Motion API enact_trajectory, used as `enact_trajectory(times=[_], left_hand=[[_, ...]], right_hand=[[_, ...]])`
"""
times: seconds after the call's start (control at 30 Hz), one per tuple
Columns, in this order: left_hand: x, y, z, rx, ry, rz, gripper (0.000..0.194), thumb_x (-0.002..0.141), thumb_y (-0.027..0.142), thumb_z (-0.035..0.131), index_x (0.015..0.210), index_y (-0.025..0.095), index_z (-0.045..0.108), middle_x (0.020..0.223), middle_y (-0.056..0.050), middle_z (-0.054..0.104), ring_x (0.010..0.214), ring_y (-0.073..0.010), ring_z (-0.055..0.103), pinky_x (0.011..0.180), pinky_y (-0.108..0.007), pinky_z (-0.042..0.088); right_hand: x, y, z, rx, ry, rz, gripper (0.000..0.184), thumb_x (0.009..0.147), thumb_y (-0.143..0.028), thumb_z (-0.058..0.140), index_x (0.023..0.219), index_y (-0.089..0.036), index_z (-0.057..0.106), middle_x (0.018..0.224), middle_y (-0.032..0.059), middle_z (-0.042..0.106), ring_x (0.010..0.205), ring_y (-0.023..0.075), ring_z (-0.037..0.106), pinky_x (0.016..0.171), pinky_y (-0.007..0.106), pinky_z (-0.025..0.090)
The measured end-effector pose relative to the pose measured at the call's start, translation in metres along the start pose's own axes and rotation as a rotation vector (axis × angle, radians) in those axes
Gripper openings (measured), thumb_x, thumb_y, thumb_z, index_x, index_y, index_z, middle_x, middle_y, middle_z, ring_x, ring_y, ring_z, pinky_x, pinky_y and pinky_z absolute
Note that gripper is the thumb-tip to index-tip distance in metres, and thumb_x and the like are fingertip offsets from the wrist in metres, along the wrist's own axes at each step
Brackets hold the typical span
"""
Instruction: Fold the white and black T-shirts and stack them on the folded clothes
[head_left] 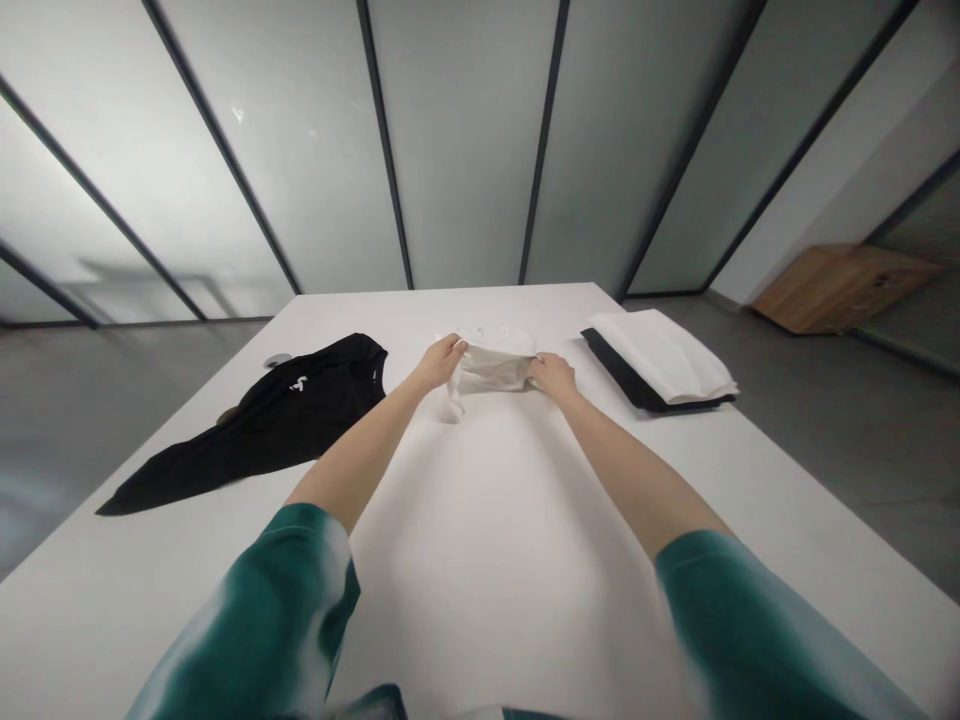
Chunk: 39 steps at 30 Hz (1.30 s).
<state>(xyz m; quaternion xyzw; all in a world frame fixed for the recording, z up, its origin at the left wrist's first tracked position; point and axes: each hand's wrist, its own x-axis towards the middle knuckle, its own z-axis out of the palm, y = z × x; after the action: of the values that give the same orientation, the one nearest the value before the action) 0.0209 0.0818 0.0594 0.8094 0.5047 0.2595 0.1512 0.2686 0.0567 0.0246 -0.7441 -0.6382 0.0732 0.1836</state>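
Both my arms reach out across the white table (pixel 480 520). A white cloth garment (pixel 495 372) is stretched between my hands near the far side; its exact kind cannot be made out. My left hand (pixel 441 362) pinches its upper left corner, and a loose strip of fabric dangles below that hand. At the right edge, my right hand (pixel 553 376) is closed on the cloth. More white fabric lies just behind, close to the tabletop.
To the left lies a black garment (pixel 300 410) with a small white print, and a small grey round object (pixel 277 360) sits behind it. Folded white fabric (pixel 667 355) rests on folded black fabric (pixel 630 385) at the right. Frosted glass panels (pixel 465 140) stand beyond the table.
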Motion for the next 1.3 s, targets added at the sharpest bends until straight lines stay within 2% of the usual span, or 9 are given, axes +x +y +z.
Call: enact_trajectory(times=[0.17,0.33,0.47,0.73,0.8,0.93,1.1,1.2,1.3], left_hand=[[-0.011,0.0,-0.02,0.311,-0.095,0.032,0.045,0.082,0.031,0.062,0.123,0.016,0.056,0.112,-0.011,0.068,0.103,-0.0264,0.063,0.092,-0.034,0.046],[-0.022,-0.01,-0.034,0.491,-0.109,-0.132,0.031,0.089,0.022,0.044,0.111,0.016,0.065,0.116,-0.014,0.068,0.109,-0.0269,0.063,0.092,-0.033,0.047],[-0.022,-0.016,-0.052,0.472,-0.068,-0.204,0.032,0.09,0.023,0.041,0.108,0.019,0.067,0.112,-0.012,0.071,0.107,-0.0267,0.065,0.088,-0.032,0.049],[-0.027,-0.01,-0.091,0.375,-0.026,-0.009,0.037,0.083,0.019,0.04,0.108,0.016,0.067,0.112,-0.012,0.07,0.107,-0.0253,0.063,0.093,-0.032,0.046],[-0.038,-0.011,-0.097,0.301,-0.155,0.007,0.034,0.078,0.024,0.045,0.1,0.016,0.07,0.103,-0.009,0.072,0.1,-0.0244,0.064,0.089,-0.03,0.048],[-0.064,-0.017,-0.094,0.161,-0.533,-0.049,0.024,0.069,0.03,0.053,0.079,0.017,0.071,0.078,-0.004,0.071,0.076,-0.0209,0.065,0.07,-0.026,0.05],[-0.082,-0.012,-0.083,0.013,-0.946,-0.164,0.019,0.062,0.032,0.067,0.075,0.02,0.072,0.074,-0.003,0.072,0.067,-0.02,0.065,0.063,-0.026,0.05],[-0.077,-0.008,-0.078,-0.131,-0.932,-0.169,0.031,0.068,0.04,0.069,0.093,0.022,0.074,0.081,-0.004,0.075,0.079,-0.0211,0.069,0.075,-0.028,0.052],[-0.065,-0.01,-0.059,-0.115,-0.645,-0.099,0.041,0.084,0.042,0.054,0.116,0.02,0.067,0.096,-0.008,0.076,0.094,-0.0222,0.069,0.088,-0.032,0.05]], right_hand=[[0.022,0.017,-0.022,0.156,0.173,0.037,0.043,0.089,-0.019,0.03,0.107,-0.012,0.068,0.11,0.0191,0.07,0.103,0.0294,0.063,0.083,0.033,0.045],[0.016,0.028,-0.05,0.11,0.278,-0.011,0.037,0.09,-0.024,0.034,0.106,-0.014,0.066,0.101,0.0151,0.072,0.093,0.0274,0.063,0.076,0.031,0.045],[0.005,0.031,-0.064,-0.135,0.115,-0.226,0.026,0.085,-0.034,0.055,0.103,-0.02,0.067,0.092,0.0095,0.073,0.088,0.026,0.064,0.071,0.029,0.042],[-0.015,0.021,-0.097,-0.13,0.34,-0.296,0.029,0.082,-0.015,0.046,0.101,-0.015,0.068,0.108,0.0153,0.07,0.102,0.0292,0.062,0.082,0.033,0.044],[-0.033,0.025,-0.095,-0.069,0.243,-0.389,0.027,0.079,-0.015,0.047,0.095,-0.015,0.069,0.101,0.0139,0.072,0.097,0.0285,0.063,0.081,0.033,0.044],[-0.081,0.037,-0.074,0.103,-0.232,-0.537,0.021,0.076,-0.019,0.05,0.082,-0.019,0.071,0.089,0.0074,0.074,0.085,0.0253,0.065,0.075,0.03,0.046],[-0.116,0.042,-0.06,0.118,-0.705,-0.496,0.017,0.077,-0.032,0.06,0.074,-0.02,0.072,0.075,0.0035,0.073,0.071,0.0219,0.064,0.064,0.028,0.046],[-0.108,0.041,-0.061,0.164,-0.772,-0.466,0.029,0.082,-0.045,0.06,0.081,-0.019,0.074,0.076,0.0036,0.072,0.07,0.0204,0.064,0.063,0.028,0.046],[-0.088,0.036,-0.052,0.259,-0.449,-0.385,0.039,0.091,-0.046,0.047,0.098,-0.018,0.073,0.094,0.0071,0.074,0.084,0.0223,0.066,0.075,0.031,0.05]])
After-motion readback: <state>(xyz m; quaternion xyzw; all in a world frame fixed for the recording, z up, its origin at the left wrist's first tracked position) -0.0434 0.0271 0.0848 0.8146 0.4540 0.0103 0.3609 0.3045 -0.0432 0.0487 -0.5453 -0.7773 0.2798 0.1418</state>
